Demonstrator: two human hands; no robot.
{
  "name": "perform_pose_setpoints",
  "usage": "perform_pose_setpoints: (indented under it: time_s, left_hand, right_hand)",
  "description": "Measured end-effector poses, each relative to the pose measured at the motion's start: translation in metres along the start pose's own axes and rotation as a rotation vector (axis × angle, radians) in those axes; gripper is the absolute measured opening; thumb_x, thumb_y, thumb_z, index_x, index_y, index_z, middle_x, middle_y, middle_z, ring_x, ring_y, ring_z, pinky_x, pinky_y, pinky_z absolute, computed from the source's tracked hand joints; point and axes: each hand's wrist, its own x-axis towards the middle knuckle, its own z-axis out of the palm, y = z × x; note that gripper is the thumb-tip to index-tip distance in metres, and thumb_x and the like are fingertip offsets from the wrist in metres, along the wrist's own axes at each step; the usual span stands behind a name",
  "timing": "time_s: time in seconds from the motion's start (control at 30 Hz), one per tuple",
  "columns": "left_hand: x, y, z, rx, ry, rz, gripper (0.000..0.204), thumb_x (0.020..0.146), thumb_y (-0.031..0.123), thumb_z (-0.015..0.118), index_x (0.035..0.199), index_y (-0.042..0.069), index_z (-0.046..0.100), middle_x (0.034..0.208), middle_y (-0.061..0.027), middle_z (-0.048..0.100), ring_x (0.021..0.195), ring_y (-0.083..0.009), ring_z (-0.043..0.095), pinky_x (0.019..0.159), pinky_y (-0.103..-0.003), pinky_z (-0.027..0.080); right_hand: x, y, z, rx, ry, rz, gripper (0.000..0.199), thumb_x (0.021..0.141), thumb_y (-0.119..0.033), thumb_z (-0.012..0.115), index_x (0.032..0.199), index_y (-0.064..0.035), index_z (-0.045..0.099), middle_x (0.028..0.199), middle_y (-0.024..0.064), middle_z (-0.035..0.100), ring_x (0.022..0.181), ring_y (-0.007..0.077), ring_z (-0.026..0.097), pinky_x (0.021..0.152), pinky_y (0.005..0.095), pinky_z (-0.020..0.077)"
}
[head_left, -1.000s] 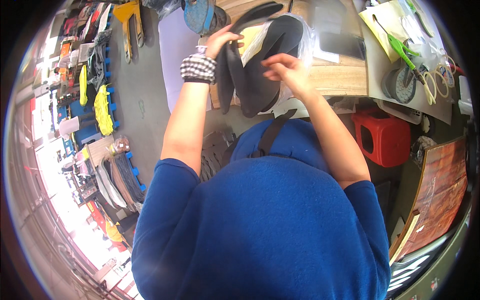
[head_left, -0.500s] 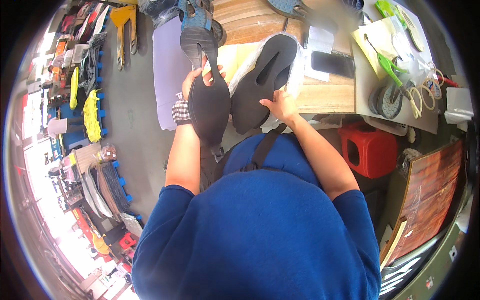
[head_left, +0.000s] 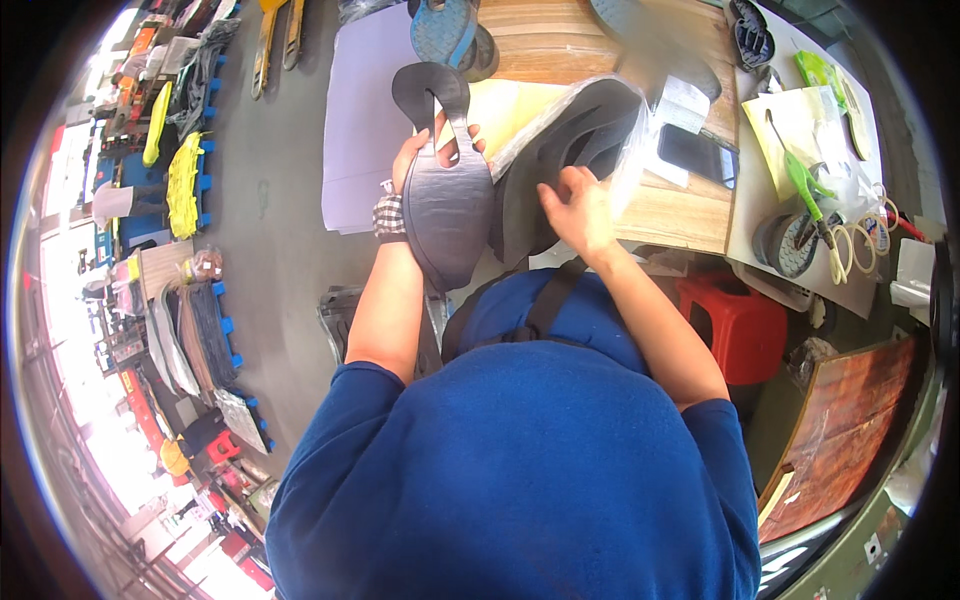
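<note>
My left hand (head_left: 407, 163) grips a black shoe sole (head_left: 450, 220) by its slotted part, holding it up off the table. Its fingertips show on the far side of the slot. The sole's broad end points toward me and catches the light. Just right of it, more black soles (head_left: 520, 195) lie stacked in a clear plastic bag (head_left: 630, 165), over the table's near edge. My right hand (head_left: 585, 215) hovers at these soles, thumb and fingers apart, with nothing visible in it. Whether its fingertips touch the top sole, I cannot tell.
A blue and black sole (head_left: 445, 35) sits beyond my left hand on the wooden table (head_left: 540, 40). On the right are a dark phone (head_left: 697, 155), green-handled scissors (head_left: 800, 180) and a roll of tape (head_left: 790, 245). A red stool (head_left: 735, 325) stands below the table.
The sole in my left hand has tilted, and its surface now shines. My right hand has lifted off the stacked soles, its fingers loosening. The whole view has shifted slightly.
</note>
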Motion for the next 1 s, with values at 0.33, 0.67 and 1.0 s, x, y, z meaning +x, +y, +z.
perform_pose_setpoints:
  time_s: [0.33,0.67,1.0]
  left_hand:
    - [0.023,-0.021,0.031,0.616,-0.314,0.005,0.079,0.094,0.037,0.059,0.154,0.003,0.020,0.136,-0.0207,0.050,0.122,-0.0338,0.055,0.102,-0.045,0.046]
    - [0.009,-0.027,0.025,0.483,-0.640,-0.106,0.093,0.085,0.059,0.065,0.152,0.010,0.024,0.143,-0.0259,0.043,0.130,-0.0394,0.047,0.110,-0.051,0.039]
    - [-0.004,-0.007,0.035,0.156,0.057,-0.073,0.091,0.085,0.083,0.032,0.120,0.003,0.056,0.107,-0.0208,0.064,0.098,-0.0338,0.062,0.086,-0.045,0.053]
  right_hand:
    - [-0.027,-0.059,0.023,0.096,0.018,-0.500,0.026,0.073,-0.013,0.076,0.092,-0.0054,0.060,0.133,0.0267,0.045,0.119,0.0436,0.050,0.098,0.0483,0.0449]
    - [-0.019,-0.058,0.009,0.385,-0.024,-0.348,0.052,0.086,-0.001,0.062,0.135,0.0014,0.045,0.120,0.0177,0.055,0.105,0.0296,0.062,0.095,0.0386,0.0485]
    - [-0.023,0.055,-0.013,0.297,0.033,0.302,0.027,0.088,-0.017,0.064,0.108,0.0017,0.066,0.084,0.0170,0.071,0.078,0.0247,0.071,0.075,0.0335,0.0552]
